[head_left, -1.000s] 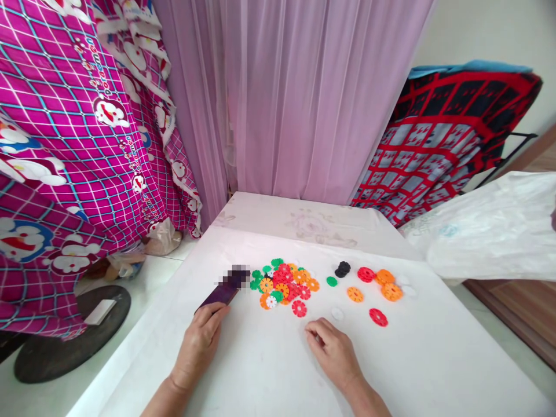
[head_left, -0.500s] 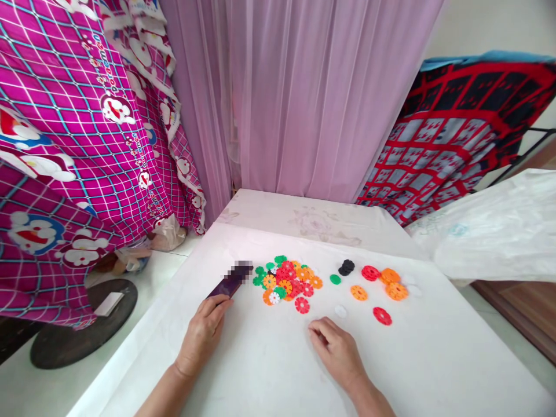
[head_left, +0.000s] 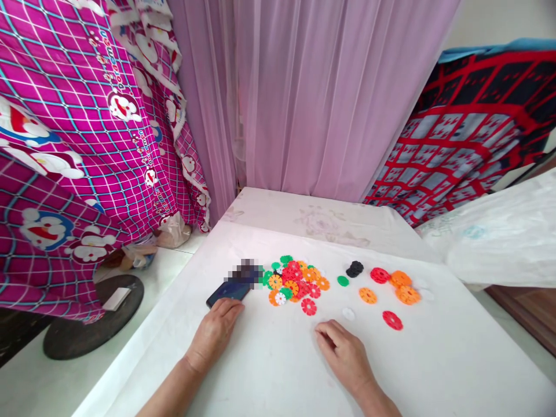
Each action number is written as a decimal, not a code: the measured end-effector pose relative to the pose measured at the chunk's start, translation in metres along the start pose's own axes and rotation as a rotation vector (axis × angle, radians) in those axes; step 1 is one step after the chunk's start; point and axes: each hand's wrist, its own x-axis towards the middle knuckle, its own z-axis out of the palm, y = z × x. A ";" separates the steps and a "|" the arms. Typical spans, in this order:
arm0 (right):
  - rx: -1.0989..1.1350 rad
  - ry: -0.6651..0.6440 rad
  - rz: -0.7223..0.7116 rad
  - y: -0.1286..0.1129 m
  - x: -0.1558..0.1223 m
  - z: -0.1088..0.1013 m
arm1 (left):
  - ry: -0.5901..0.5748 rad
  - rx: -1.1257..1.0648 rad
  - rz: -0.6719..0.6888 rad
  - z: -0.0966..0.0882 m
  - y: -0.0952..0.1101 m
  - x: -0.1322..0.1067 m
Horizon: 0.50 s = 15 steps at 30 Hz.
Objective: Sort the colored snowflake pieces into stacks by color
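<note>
My left hand (head_left: 216, 334) lies flat on the white table (head_left: 269, 370), fingers stretched out, with its fingertips touching the near end of a dark phone (head_left: 230, 291). My right hand (head_left: 345, 354) rests on the table with its fingers loosely curled and nothing visible in them. Just beyond the hands lies a heap of plastic flower discs (head_left: 294, 284) in red, orange, green and white. A single red disc (head_left: 308, 306) and a white disc (head_left: 348, 314) lie nearest my right hand.
Further right lie a black disc (head_left: 355, 269), a green disc (head_left: 343, 281), and several red and orange discs (head_left: 397, 284). Pink curtains (head_left: 313, 98) hang behind the table. A patterned magenta cloth (head_left: 78, 145) hangs left, a red checked cloth (head_left: 469, 139) right, a white bag (head_left: 504, 237) far right.
The view has shifted slightly, so everything sits a little further right. The phone now lies flatter by my left fingertips. Both hands have stayed almost still.
</note>
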 end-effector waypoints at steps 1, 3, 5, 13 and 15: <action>0.000 0.004 -0.002 0.000 0.000 0.000 | 0.001 0.002 -0.006 0.001 -0.001 0.000; -0.006 0.009 -0.001 0.001 0.000 0.000 | 0.021 0.024 -0.048 0.003 -0.004 0.002; -0.013 0.008 -0.001 0.002 -0.001 0.001 | 0.057 0.081 -0.143 0.006 -0.006 0.006; 0.001 -0.001 0.011 0.002 -0.002 0.001 | -0.138 0.029 -0.455 -0.010 -0.015 0.027; 0.014 0.001 0.015 0.001 -0.001 0.000 | -0.143 -0.073 -0.562 -0.023 -0.033 0.030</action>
